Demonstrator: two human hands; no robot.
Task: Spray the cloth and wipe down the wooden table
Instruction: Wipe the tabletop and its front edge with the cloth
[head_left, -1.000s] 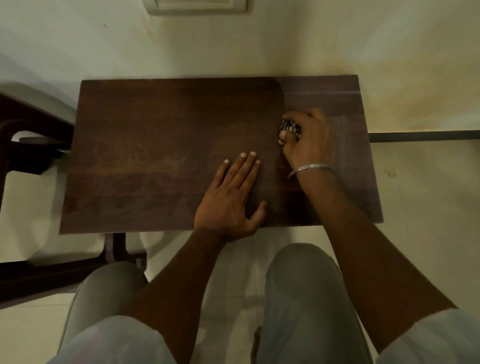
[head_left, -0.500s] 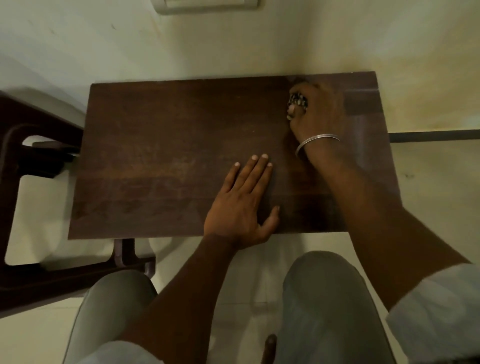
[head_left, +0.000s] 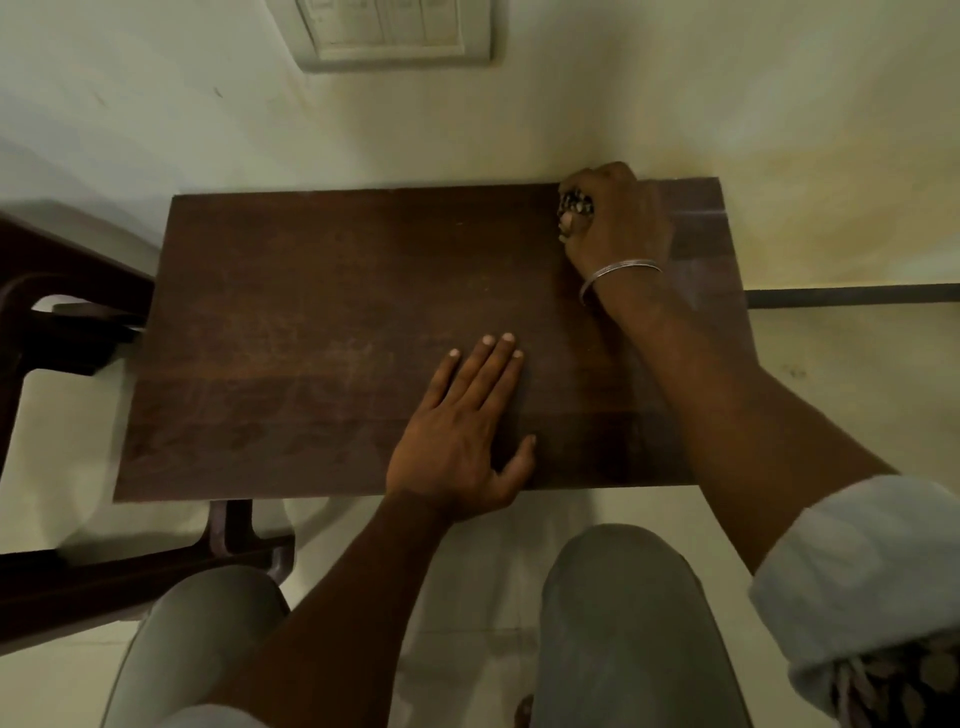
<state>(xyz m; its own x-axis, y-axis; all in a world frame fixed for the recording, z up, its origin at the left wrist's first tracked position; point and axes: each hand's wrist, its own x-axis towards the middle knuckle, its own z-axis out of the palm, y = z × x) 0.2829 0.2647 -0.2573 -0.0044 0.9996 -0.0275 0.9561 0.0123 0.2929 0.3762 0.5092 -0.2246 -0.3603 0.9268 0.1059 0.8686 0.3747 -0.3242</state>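
Observation:
A dark brown wooden table (head_left: 322, 322) stands against a pale wall. My right hand (head_left: 618, 218), with a metal bangle on the wrist, grips a bunched, dark patterned cloth (head_left: 575, 201) and presses it on the table's far edge, right of centre. Most of the cloth is hidden under the fingers. My left hand (head_left: 467, 431) lies flat, fingers straight, on the near part of the tabletop. No spray bottle is in view.
A dark wooden chair frame (head_left: 62, 332) stands left of the table and runs under its near left corner. A switch plate (head_left: 395, 31) is on the wall above. My knees (head_left: 618, 597) sit just before the table's near edge. Pale tiled floor lies to the right.
My right hand has slid the cloth away from me, from the middle right of the tabletop to its far edge. My left hand has stayed flat in place.

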